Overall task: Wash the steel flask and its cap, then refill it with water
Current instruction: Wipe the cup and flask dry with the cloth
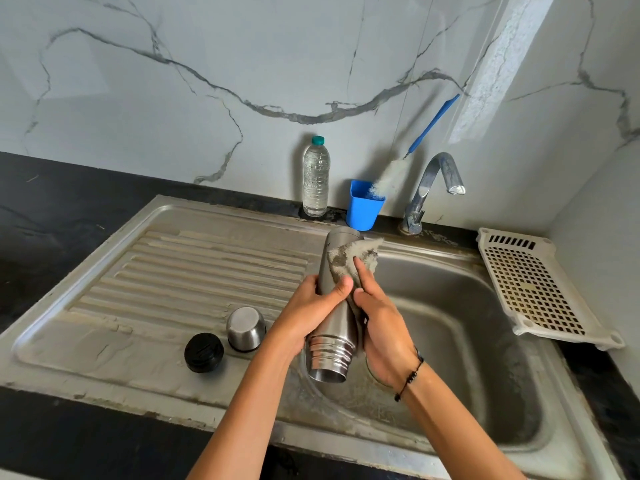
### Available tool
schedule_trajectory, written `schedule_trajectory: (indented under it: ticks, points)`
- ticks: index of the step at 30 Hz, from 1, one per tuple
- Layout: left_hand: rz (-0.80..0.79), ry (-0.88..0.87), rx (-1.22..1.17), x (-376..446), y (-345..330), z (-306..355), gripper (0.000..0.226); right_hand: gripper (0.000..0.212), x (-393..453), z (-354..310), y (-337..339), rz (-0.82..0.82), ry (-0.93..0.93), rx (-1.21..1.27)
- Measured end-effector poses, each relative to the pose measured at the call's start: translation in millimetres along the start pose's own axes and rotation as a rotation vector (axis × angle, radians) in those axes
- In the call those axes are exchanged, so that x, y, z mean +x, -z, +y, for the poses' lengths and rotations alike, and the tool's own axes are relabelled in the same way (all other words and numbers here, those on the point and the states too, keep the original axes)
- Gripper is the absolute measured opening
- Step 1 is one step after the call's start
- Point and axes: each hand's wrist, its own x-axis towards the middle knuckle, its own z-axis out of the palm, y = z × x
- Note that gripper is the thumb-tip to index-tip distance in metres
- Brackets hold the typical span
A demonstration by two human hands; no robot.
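Over the sink's (450,327) left rim, your left hand (313,306) grips the steel flask (334,320), mouth at 6 o'clock, base at 12; your right hand (381,323) presses the cloth (349,258) against it.

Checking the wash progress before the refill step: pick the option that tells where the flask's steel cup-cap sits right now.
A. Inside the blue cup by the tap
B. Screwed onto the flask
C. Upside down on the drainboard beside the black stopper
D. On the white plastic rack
C: the steel cup-cap stands mouth-down on the ribbed drainboard, next to the black stopper, while the flask in the hands shows a bare threaded neck.
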Motion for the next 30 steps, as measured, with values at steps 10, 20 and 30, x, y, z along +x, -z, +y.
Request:
schedule_trajectory:
  ticks: [10, 20, 30]
  points:
    - [-0.259, 0.208, -0.457, -17, 8, 4, 0.060, 0.048, 39, -40, -7, 0.065, 0.087, 0.105]
    - [-0.115, 0.171, -0.411, -9, -3, 6, 0.038, 0.046, 6, -22, -18, 0.091, 0.032, 0.149]
    - [0.096, 0.159, -0.251, 11, -4, 1, 0.026, 0.048, -61, 0, -27, 0.029, -0.069, 0.164]
